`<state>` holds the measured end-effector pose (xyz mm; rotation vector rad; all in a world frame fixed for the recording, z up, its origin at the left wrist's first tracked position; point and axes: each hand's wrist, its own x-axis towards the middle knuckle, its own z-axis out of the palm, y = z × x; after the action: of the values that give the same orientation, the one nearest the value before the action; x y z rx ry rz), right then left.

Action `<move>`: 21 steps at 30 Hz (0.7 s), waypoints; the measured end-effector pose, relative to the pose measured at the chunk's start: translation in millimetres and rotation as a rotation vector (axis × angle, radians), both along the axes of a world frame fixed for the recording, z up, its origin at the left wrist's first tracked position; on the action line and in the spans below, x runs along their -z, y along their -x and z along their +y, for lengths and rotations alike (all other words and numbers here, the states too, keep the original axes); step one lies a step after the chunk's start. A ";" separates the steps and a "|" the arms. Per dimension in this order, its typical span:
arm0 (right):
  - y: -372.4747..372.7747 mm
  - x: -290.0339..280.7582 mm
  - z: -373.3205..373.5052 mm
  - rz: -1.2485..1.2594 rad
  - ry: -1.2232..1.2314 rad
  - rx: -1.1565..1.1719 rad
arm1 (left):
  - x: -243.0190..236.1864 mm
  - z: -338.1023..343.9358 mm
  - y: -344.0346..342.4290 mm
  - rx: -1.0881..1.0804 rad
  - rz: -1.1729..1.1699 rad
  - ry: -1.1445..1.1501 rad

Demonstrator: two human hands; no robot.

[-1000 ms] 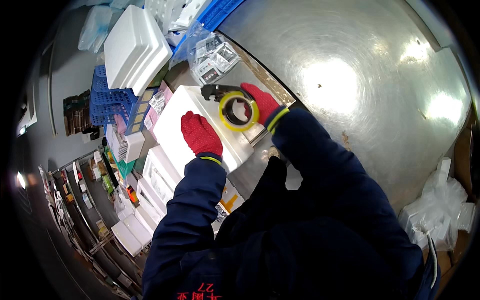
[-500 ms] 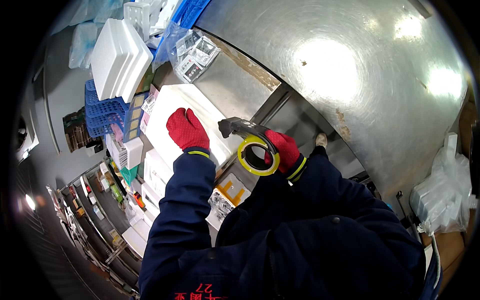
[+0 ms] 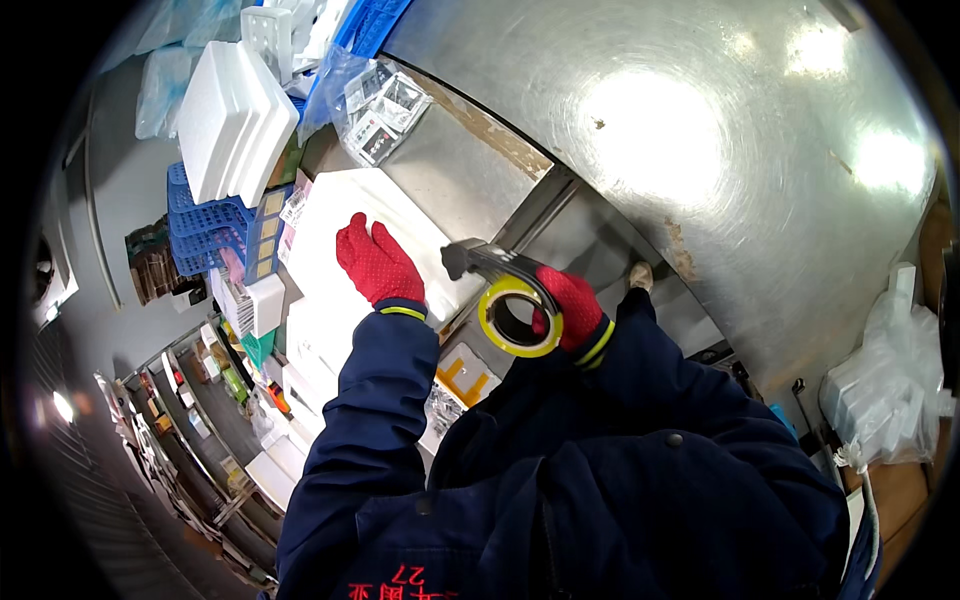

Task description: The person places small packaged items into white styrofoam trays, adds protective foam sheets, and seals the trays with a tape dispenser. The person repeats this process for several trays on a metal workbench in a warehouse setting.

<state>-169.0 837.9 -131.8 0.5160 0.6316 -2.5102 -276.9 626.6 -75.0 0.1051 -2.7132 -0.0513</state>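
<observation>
My left hand, in a red glove, rests over the top of a white foam box. Its fingers are extended with the thumb apart, and nothing is in them. To its right, my right hand, gloved in red too, grips a black tape dispenser. A yellow-rimmed tape roll sits on the dispenser, facing me. The dispenser's head points left, close to the foam box's right edge. Part of my right hand's grip is hidden behind the roll.
Foam lids are stacked at the far left beside blue plastic baskets. Bagged packets lie on the metal bench beyond the box. A large metal table spans the right. A tray with a yellow piece stands near my body.
My left hand has opened from a curled shape, its fingers stretching out over the box. My right hand and the tape dispenser have shifted slightly rightward in the picture.
</observation>
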 end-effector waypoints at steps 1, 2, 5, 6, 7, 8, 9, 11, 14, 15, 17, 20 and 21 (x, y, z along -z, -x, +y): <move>-19.0 6.1 -0.5 -0.055 0.091 -0.001 | -1.3 1.2 0.7 0.021 0.001 -0.030; -29.5 2.4 -1.1 -0.110 0.183 -0.005 | -3.1 2.2 0.6 0.039 0.002 -0.060; -47.4 -4.0 -3.1 0.317 -0.341 0.049 | -2.3 0.2 0.9 0.116 0.021 -0.122; -51.7 -5.1 -4.6 0.320 -0.368 0.060 | -1.7 -0.4 1.3 0.148 0.030 -0.139; -55.1 -6.8 -6.7 0.323 -0.393 0.074 | -2.0 -0.5 1.1 0.174 0.032 -0.149; -57.7 -7.0 -9.6 0.309 -0.394 0.082 | -2.8 -0.3 1.4 0.197 0.038 -0.163; -60.3 -8.2 -12.0 0.234 -0.334 0.065 | -3.7 -0.2 1.9 0.220 0.044 -0.176; -64.5 -10.0 -14.3 0.026 -0.161 0.016 | -4.4 1.9 2.9 0.264 0.045 -0.193; -67.7 -14.1 -23.0 -0.150 -0.062 0.005 | -8.6 1.6 4.1 0.336 0.005 -0.184; -68.8 -12.9 -26.2 -0.159 -0.069 0.022 | -9.6 -0.4 4.7 0.363 -0.014 -0.177; -74.2 -11.2 -32.0 -0.078 -0.182 0.039 | -10.1 -12.4 1.7 0.494 -0.094 -0.166; -79.9 -10.6 -38.2 0.018 -0.376 0.048 | -12.8 -21.4 4.2 0.673 -0.189 -0.272; -79.7 -13.9 -39.2 -0.047 -0.331 0.046 | -16.6 -24.1 11.7 0.726 -0.215 -0.232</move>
<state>-89.4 798.8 -117.8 0.7122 1.0361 -2.4381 -288.6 602.5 -58.4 -0.8505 -2.7912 -0.5925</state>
